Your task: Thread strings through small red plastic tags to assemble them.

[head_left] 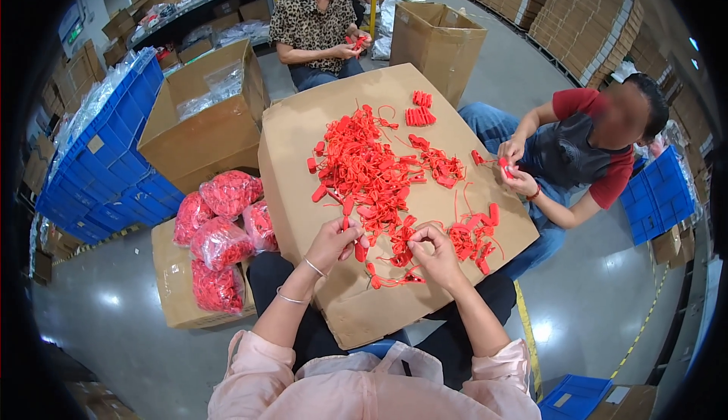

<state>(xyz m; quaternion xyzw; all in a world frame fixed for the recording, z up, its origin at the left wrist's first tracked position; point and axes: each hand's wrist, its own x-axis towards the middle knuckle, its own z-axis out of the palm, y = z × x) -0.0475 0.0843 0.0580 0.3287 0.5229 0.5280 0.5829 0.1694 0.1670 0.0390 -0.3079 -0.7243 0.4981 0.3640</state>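
Note:
A heap of small red plastic seal tags (364, 170) with thin tails lies spread over a flat cardboard sheet (303, 128) resting on my lap. My left hand (334, 242) pinches one red tag (359, 251) at the near edge of the heap. My right hand (436, 253) is closed on the thin tail of another red piece beside it. Small bundled stacks of tags (419, 109) sit at the far side of the sheet.
Two other people sit around the sheet, each handling red tags: one across (318, 22), one at the right (584, 147). Clear bags full of red tags (220, 238) lie on a carton at my left. Open cardboard boxes (205, 117), blue crates (106, 162) and stacked cartons surround us.

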